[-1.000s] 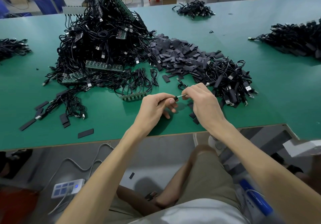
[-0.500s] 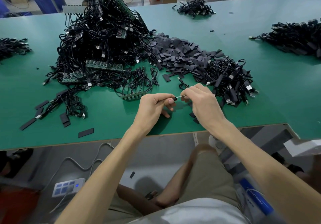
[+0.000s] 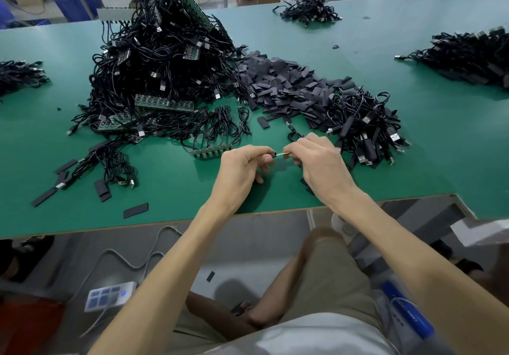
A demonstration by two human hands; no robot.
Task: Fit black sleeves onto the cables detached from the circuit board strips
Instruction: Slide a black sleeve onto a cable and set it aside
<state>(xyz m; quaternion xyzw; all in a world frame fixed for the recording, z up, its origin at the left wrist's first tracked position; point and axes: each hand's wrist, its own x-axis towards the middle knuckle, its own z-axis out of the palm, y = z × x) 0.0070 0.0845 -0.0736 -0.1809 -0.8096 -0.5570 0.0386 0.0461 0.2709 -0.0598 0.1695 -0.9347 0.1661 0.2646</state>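
Observation:
My left hand [image 3: 242,167] and my right hand [image 3: 319,161] meet just above the green table [image 3: 165,189] near its front edge. Between them runs a short cable end [image 3: 278,154] with a thin silvery part; my left fingers pinch its black tip and my right fingers pinch the other side. A loop of that cable [image 3: 293,135] shows behind my right hand. Whether either hand holds a sleeve is hidden by the fingers. A heap of flat black sleeves [image 3: 289,84] lies behind my hands. A circuit board strip [image 3: 210,151] lies left of my left hand.
A tall pile of cables and green board strips [image 3: 162,60] fills the left centre. Sleeved cables [image 3: 363,128] are heaped at the right. More cable piles lie far right [image 3: 468,57], far left [image 3: 19,75] and at the back [image 3: 309,11]. Loose sleeves [image 3: 135,210] dot the front left.
Both hands hold the same place and grip; the cable end between them has hardly moved.

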